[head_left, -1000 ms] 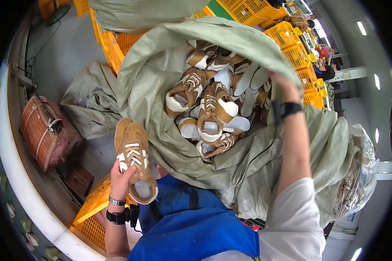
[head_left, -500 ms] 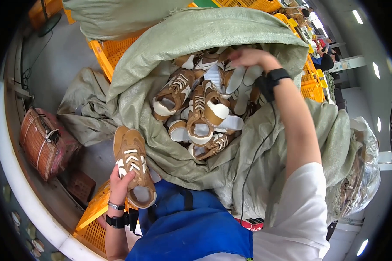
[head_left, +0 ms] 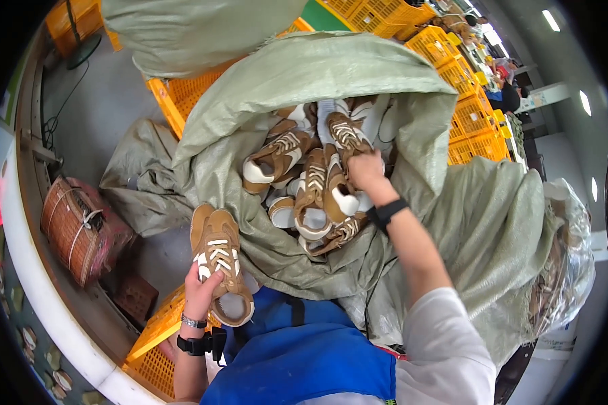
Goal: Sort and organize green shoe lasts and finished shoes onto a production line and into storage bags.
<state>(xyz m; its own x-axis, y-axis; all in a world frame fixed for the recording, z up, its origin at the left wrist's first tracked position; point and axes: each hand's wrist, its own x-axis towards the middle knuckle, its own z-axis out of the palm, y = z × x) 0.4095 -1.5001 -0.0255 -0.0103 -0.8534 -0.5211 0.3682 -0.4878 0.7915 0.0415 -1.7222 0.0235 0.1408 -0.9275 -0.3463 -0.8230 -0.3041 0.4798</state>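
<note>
My left hand (head_left: 203, 290) is closed around a pair of brown sneakers (head_left: 224, 253) with white laces, held toes up outside the near left rim of the sack. A green woven sack (head_left: 290, 74) gapes open in front of me with many similar sneakers (head_left: 312, 192) heaped inside. My right hand (head_left: 366, 172) reaches into it, fingers curled at the heel of a brown sneaker (head_left: 346, 133) that lies toe away from me. Its fingertips are partly hidden behind the back of the hand.
Yellow plastic crates (head_left: 469, 111) are stacked beyond the sack, and another crate (head_left: 157, 331) stands by my left forearm. A wicker basket (head_left: 71, 233) sits at the left beside a curved white edge (head_left: 44, 304). Another full green sack (head_left: 209, 34) rests behind; clear plastic wrap (head_left: 567, 250) lies right.
My right hand has come from the sack's far side toward me and closed on a sneaker. The sneakers on the far right of the heap have shifted. My left hand still holds its pair.
</note>
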